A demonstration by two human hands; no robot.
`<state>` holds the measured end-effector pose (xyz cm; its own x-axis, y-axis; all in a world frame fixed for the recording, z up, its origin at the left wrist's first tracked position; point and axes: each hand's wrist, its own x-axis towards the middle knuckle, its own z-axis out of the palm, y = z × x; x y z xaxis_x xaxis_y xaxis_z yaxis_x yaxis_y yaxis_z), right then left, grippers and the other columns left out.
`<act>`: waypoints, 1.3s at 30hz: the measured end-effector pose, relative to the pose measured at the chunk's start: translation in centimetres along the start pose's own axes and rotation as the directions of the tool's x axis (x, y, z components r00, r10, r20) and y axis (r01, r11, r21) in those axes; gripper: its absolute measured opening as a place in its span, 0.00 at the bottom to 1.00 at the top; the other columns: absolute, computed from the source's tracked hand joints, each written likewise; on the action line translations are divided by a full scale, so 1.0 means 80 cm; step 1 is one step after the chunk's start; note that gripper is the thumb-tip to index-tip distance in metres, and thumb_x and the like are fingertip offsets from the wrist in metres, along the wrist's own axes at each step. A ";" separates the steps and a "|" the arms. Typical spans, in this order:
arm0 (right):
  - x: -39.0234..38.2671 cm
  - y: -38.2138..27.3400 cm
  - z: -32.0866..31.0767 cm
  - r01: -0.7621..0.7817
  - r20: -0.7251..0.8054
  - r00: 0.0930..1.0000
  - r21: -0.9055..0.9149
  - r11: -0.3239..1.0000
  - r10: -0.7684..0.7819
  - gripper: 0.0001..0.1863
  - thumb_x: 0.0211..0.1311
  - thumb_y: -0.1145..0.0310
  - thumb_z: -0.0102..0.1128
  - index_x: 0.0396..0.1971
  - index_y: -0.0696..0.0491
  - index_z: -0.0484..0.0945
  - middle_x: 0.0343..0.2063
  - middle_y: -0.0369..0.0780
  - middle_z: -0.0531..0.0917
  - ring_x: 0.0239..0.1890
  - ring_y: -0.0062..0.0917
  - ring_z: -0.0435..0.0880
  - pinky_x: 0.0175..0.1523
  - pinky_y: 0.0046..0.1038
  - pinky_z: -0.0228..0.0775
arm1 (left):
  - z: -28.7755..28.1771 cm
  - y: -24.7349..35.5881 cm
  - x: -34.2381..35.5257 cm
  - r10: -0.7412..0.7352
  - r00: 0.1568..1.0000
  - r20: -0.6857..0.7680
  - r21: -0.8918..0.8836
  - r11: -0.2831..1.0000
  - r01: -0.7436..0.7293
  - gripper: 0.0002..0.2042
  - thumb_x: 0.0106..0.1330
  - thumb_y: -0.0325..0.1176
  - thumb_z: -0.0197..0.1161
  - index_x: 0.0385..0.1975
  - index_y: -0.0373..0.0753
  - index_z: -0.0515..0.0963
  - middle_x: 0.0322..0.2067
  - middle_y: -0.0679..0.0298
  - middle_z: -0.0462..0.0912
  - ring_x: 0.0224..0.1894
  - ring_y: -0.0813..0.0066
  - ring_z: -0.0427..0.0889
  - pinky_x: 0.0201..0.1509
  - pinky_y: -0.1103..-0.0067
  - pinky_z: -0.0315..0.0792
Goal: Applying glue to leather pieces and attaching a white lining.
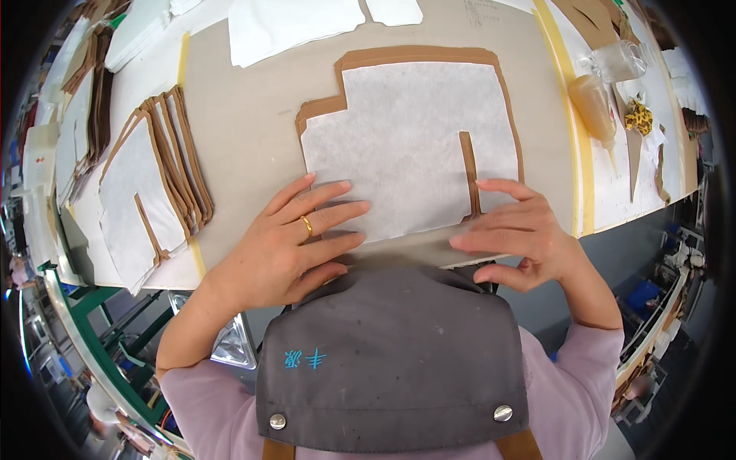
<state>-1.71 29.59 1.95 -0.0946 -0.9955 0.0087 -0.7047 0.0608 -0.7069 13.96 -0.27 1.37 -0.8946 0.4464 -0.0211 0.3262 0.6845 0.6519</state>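
A flat panel (406,146) with a white sheet over brown leather-like material lies on the table in front of me. Brown margins show along its left, far and right edges, and its far left corner is stepped. A narrow brown slot (469,169) runs up from the near edge. Across the near left corner rests my left hand (280,238), fingers spread, a gold ring on one. My right hand (529,234) is at the near right corner beside the slot, fingers apart and slightly bent. Neither hand grips anything; whether the right fingertips touch the panel I cannot tell.
Similar brown-edged panels (146,169) overlap at the left. White sheets (295,27) lie at the back. At the right are a squeeze bottle (592,107) of amber liquid, a clear bottle (622,61) and a patterned cloth bundle (639,117). The table's near edge borders my grey apron (391,337).
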 end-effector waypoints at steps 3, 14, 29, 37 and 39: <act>0.041 -0.011 0.009 0.070 -0.030 0.997 -0.201 0.977 -0.077 0.25 0.53 0.58 0.67 0.52 0.49 0.78 0.54 0.38 0.78 0.60 0.30 0.73 0.69 0.40 0.55 | 0.005 0.001 -0.004 0.029 0.999 -0.025 0.070 0.997 -0.027 0.21 0.46 0.32 0.71 0.44 0.46 0.82 0.59 0.67 0.74 0.66 0.61 0.65 0.70 0.58 0.53; 0.065 0.025 0.005 -0.035 0.007 0.999 -0.321 0.946 0.040 0.34 0.66 0.48 0.49 0.66 0.52 0.60 0.69 0.40 0.58 0.72 0.33 0.51 0.74 0.44 0.39 | 0.003 0.000 0.028 -0.008 0.991 -0.137 0.089 0.996 0.020 0.13 0.51 0.33 0.70 0.38 0.42 0.82 0.53 0.63 0.77 0.58 0.62 0.73 0.64 0.62 0.61; 0.066 0.110 -0.066 -0.451 -0.593 0.769 -0.237 0.861 0.239 0.12 0.58 0.67 0.61 0.42 0.52 0.79 0.44 0.37 0.80 0.50 0.33 0.75 0.59 0.38 0.62 | 0.023 -0.039 0.108 -0.197 0.937 -0.289 0.344 0.892 0.294 0.39 0.65 0.48 0.57 0.67 0.26 0.51 0.69 0.45 0.49 0.73 0.50 0.45 0.73 0.59 0.40; 0.089 0.125 -0.091 -0.491 -0.434 0.847 -0.423 0.761 0.306 0.07 0.53 0.73 0.64 0.32 0.50 0.77 0.31 0.34 0.78 0.41 0.30 0.76 0.47 0.32 0.66 | 0.030 0.002 0.026 -0.351 0.895 -0.276 0.269 0.865 0.423 0.42 0.63 0.48 0.61 0.68 0.28 0.48 0.70 0.46 0.46 0.73 0.47 0.41 0.73 0.55 0.38; 0.086 0.122 -0.084 -0.452 -0.500 0.843 -0.461 0.764 0.197 0.07 0.53 0.72 0.64 0.32 0.50 0.77 0.32 0.35 0.78 0.41 0.30 0.76 0.47 0.32 0.66 | 0.028 0.002 0.023 -0.338 0.883 -0.326 0.206 0.886 0.415 0.44 0.61 0.47 0.63 0.69 0.30 0.47 0.71 0.46 0.44 0.73 0.45 0.40 0.73 0.55 0.38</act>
<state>-13.98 23.85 -0.13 -0.5707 -0.7907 0.2217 -0.8193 0.5303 -0.2179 13.08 1.98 -0.26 -0.9997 -0.0248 0.0082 -0.0192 0.9106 0.4129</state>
